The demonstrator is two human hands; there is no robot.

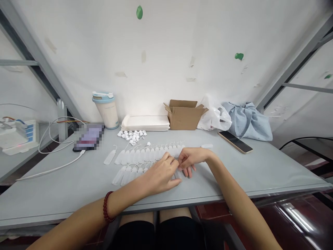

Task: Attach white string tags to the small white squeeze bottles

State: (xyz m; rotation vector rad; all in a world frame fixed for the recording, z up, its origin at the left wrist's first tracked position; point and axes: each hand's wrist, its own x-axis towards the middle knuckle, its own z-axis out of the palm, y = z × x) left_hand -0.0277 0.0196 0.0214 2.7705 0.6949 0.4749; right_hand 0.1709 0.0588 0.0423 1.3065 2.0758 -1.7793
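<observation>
My left hand (160, 175) and my right hand (191, 160) meet at the middle of the grey table (78, 194), fingers pinched together over the right end of two rows of small translucent white pouches (148, 154). Both hands close on a small piece that I cannot make out. The upper row runs left to right with thin strings above it; the lower row (127, 175) lies partly under my left hand. A single pouch (109, 157) lies apart at the left. A heap of small white clips (132, 135) sits behind the rows. A red bead bracelet (106, 211) circles my left wrist.
At the back stand a lidded cup (106, 109), a stack of white trays (145, 123), an open cardboard box (184, 114), a plastic bag (214, 116) and blue cloth (248, 119). A phone (235, 141) lies at the right; another phone (88, 137) with a white cable lies at the left.
</observation>
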